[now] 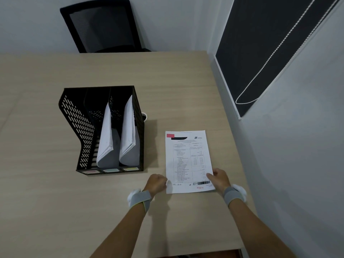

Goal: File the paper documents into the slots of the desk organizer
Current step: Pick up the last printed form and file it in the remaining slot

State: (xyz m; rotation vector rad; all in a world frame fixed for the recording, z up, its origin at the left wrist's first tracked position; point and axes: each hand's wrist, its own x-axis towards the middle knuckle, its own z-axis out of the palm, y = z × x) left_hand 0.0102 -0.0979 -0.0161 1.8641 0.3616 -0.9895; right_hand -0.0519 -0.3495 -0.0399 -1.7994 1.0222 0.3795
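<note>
Right now your two hands sit at the near end of a printed document (188,161) that lies flat on the bench (186,90), to the right of the desk organizer (101,130) and apart from it. Your left hand (156,184) is curled with its fingers closed together at the sheet's near-left edge, touching the paper there; whether that grip actually pinches the sheet, you cannot tell from this angle. Your right hand (219,178) rests on the near-right corner, fingers laid over the page beside the barcode, and again the pinch itself is not clear. Both wrists carry grey straps with white pieces. The sheet shows a red patch and a dark band at its far-left corner and red print at its near edge. The organizer is black and perforated, with three slots: the left slot looks empty, while the middle slot holds a leaning stack of white papers (105,138) and the right slot holds another stack (129,133). Small coloured labels (110,170) run along its front edge, pink, green and yellow. Beyond the bench stands a black mesh-backed chair (101,27), and a dark blind with a bead chain (275,51) hangs on the wall to your right.
</note>
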